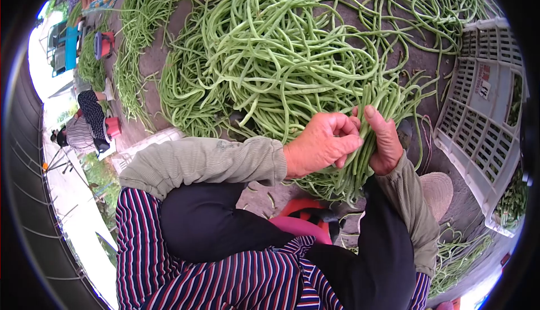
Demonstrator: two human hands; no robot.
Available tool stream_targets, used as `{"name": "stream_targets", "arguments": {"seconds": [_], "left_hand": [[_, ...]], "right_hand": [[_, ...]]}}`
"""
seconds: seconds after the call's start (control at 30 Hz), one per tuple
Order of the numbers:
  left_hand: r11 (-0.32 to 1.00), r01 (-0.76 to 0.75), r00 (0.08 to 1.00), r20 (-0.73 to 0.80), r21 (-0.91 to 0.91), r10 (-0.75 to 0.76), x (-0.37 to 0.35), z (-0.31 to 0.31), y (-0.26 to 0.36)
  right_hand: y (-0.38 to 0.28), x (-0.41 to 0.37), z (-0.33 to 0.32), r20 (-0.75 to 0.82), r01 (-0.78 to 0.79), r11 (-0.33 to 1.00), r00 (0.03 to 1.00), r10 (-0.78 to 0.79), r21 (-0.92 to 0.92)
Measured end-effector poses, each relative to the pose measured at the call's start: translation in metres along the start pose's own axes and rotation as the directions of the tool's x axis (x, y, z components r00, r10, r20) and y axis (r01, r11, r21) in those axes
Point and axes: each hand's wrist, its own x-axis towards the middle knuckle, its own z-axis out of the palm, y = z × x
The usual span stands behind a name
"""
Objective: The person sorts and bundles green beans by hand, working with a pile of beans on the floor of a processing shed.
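A bundle of long green yardlong beans stands upright in front of me, its lower ends between my knees. My right hand is wrapped round its right side, thumb pointing up. Against the left side of the bundle is my left hand, with fingers curled and thumb and forefinger close together. What those fingers pinch, if anything, is hidden. Just beyond my hands lies a large tangled heap of yardlong beans on the ground.
On the right stands a grey-white slatted plastic crate. More beans lie at the back right. A straw-coloured hat-like object is beside my right forearm. Another person in a striped top is at the left near a red container.
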Motion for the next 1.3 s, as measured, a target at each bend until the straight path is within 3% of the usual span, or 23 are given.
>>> {"name": "stream_targets", "arguments": {"seconds": [0.07, 0.13, 0.17, 0.2, 0.23, 0.27, 0.33, 0.37, 0.43, 0.53, 0.6, 0.63, 0.7, 0.8, 0.9, 0.97, 1.0, 1.07, 1.13, 1.17, 1.3], "left_hand": [[1.000, -0.014, 1.000, 0.016, -0.004, 0.014, 0.000, -0.005, -0.004], [0.995, -0.023, 0.990, 0.142, 0.093, 0.010, -0.001, -0.010, -0.001], [0.973, -0.052, 0.992, 0.124, 0.224, 0.025, -0.002, -0.017, 0.004], [0.841, -0.147, 0.988, 0.037, 0.521, 0.150, -0.002, -0.028, 0.006], [0.657, -0.265, 0.923, -0.011, 0.706, 0.384, 0.000, -0.041, 0.013], [0.415, -0.315, 0.802, 0.006, 0.854, 0.597, 0.004, -0.055, 0.020], [0.198, -0.199, 0.651, -0.022, 0.960, 0.759, 0.016, -0.083, 0.030], [0.197, -0.199, 0.649, -0.022, 0.960, 0.761, 0.022, -0.093, 0.032], [0.002, -0.056, 0.626, 0.033, 0.998, 0.779, 0.031, -0.108, 0.032], [-0.005, -0.170, 0.697, 0.124, 0.985, 0.706, 0.037, -0.120, 0.035], [0.234, -0.272, 0.721, 0.036, 0.933, 0.692, 0.032, -0.116, 0.054], [0.459, -0.307, 0.755, -0.079, 0.834, 0.651, 0.027, -0.113, 0.069], [0.597, -0.405, 0.729, -0.149, 0.692, 0.668, 0.004, -0.093, 0.112], [0.497, -0.690, 0.515, -0.126, 0.525, 0.848, -0.026, -0.086, 0.156], [0.294, -0.893, 0.297, -0.046, 0.340, 0.954, -0.075, -0.086, 0.197], [0.393, -0.919, 0.395, 0.114, 0.035, 0.912, -0.112, -0.085, 0.217], [0.336, -0.938, 0.337, -0.005, 0.089, 0.941, -0.123, -0.062, 0.218], [0.473, -0.865, 0.490, -0.079, -0.169, 0.868, -0.153, -0.049, 0.231], [0.517, -0.717, 0.627, -0.108, -0.467, 0.771, -0.168, -0.043, 0.229], [0.520, -0.721, 0.652, -0.195, -0.459, 0.733, -0.186, -0.053, 0.234], [0.549, -0.694, 0.677, -0.161, -0.466, 0.718, -0.203, -0.093, 0.188]], "right_hand": [[-0.003, -0.003, 0.007, 0.008, -0.032, 0.999, 0.999, 0.032, -0.007], [-0.003, -0.001, 0.005, -0.038, -0.020, 0.995, 0.999, 0.017, -0.097], [-0.005, -0.003, 0.007, 0.007, 0.024, 0.996, 1.000, -0.024, -0.088], [-0.007, -0.003, 0.007, 0.012, 0.023, 0.996, 1.000, -0.022, -0.087], [-0.007, -0.004, 0.008, 0.008, 0.043, 0.997, 0.999, -0.043, -0.067], [-0.007, -0.004, 0.007, 0.002, 0.066, 0.997, 0.998, -0.066, -0.046], [-0.008, -0.003, 0.007, -0.001, 0.044, 0.999, 0.999, -0.044, -0.024], [-0.007, -0.003, 0.008, -0.009, 0.023, 0.999, 1.000, -0.023, -0.022], [-0.007, -0.002, 0.009, -0.018, 0.003, 1.000, 1.000, -0.003, -0.024], [-0.009, -0.001, 0.005, 0.001, -0.018, 1.000, 1.000, 0.018, -0.010], [-0.009, -0.001, 0.002, 0.013, -0.009, 0.999, 1.000, 0.008, 0.035], [-0.008, -0.001, 0.001, 0.007, -0.013, 0.999, 1.000, 0.013, 0.040], [-0.009, 0.000, 0.001, 0.026, 0.000, 0.998, 1.000, -0.001, 0.063], [-0.010, -0.001, 0.003, 0.022, 0.006, 0.997, 1.000, -0.008, 0.080], [-0.011, -0.002, 0.000, 0.024, 0.011, 0.997, 1.000, -0.013, 0.079], [-0.012, -0.001, -0.002, 0.027, 0.005, 0.995, 1.000, -0.007, 0.099], [-0.012, -0.001, -0.004, 0.029, -0.003, 0.993, 1.000, -0.001, 0.118], [-0.012, -0.001, -0.005, 0.027, 0.003, 0.994, 1.000, -0.006, 0.110], [-0.012, -0.001, -0.006, 0.027, 0.006, 0.995, 1.000, -0.009, 0.104], [-0.012, -0.001, -0.006, 0.027, 0.005, 0.995, 1.000, -0.007, 0.103], [-0.012, -0.001, -0.007, 0.039, 0.006, 0.996, 0.999, -0.010, 0.095]]}}
